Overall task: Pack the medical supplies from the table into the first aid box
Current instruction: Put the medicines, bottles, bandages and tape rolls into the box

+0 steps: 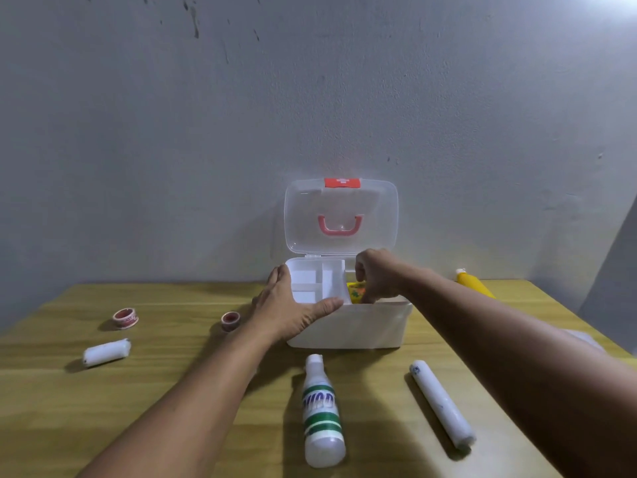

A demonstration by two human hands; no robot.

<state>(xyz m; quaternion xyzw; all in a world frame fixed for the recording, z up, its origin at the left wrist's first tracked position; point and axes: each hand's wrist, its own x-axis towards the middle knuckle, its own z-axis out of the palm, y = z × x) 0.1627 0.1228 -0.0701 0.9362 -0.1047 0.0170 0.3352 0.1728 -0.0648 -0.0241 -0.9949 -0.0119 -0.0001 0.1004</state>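
white cross on lid latch (342,182)

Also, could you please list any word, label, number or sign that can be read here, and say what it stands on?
White cross on the red clasp of the first aid box lid: a sign, no words.
Blue lettering on the green-striped bottle: too blurred to read.
Red print on the tape roll: too small.
Blue mark on the long white roll: unreadable.
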